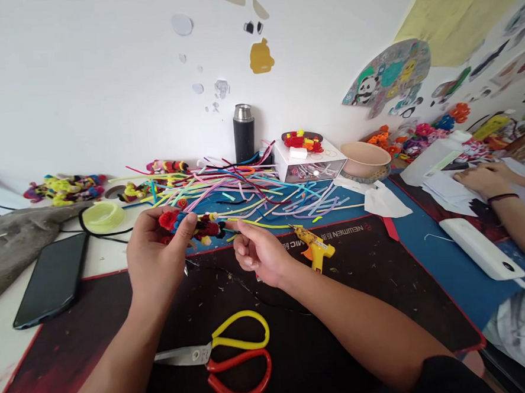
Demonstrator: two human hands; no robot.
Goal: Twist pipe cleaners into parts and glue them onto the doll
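My left hand (pixel 157 250) is closed around a small pipe-cleaner figure (pixel 192 224) of red, blue, yellow and black fuzz, held above the black desk mat (pixel 383 272). My right hand (pixel 259 253) pinches a thin yellow pipe cleaner (pixel 264 224) that runs from the figure out to the right. The two hands are close together, a little above the mat. A yellow glue gun (pixel 314 248) lies just right of my right hand.
Scissors (pixel 228 356) with one yellow and one red handle lie near me on the mat. A heap of coloured pipe cleaners (pixel 244 186), a black flask (pixel 244 132), a phone (pixel 51 277) and a pink bowl (pixel 365 157) stand around. Another person's hand (pixel 484 178) rests at right.
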